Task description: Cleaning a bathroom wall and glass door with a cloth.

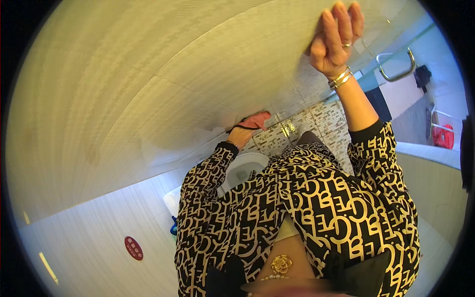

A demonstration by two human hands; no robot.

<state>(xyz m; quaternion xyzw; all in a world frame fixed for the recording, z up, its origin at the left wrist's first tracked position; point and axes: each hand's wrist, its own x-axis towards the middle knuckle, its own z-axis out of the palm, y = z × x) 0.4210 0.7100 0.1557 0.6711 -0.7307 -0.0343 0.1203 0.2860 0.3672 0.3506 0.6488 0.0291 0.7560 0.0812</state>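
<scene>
My left hand point(240, 137), low in front of me, holds a pink cloth point(255, 121) with a black edge against the pale wall panel point(178, 85). The cloth hides most of its fingers. Farther up and to the right, my raised right hand point(336, 41) rests at the same wall with its fingers partly bent and nothing seen in it; it wears a ring and bracelets. Below my left hand, a white toilet bowl point(243, 167) is partly covered by my patterned sleeve and clothing. A dark shoe tip point(310, 137) shows on the mosaic tile floor point(297, 124).
On the right are a glass door's metal handle point(411, 68), a red bucket point(443, 136) and a dark object point(422, 76) beyond. A round red sign point(133, 248) marks the left wall. A blue item point(173, 225) is close to my left elbow.
</scene>
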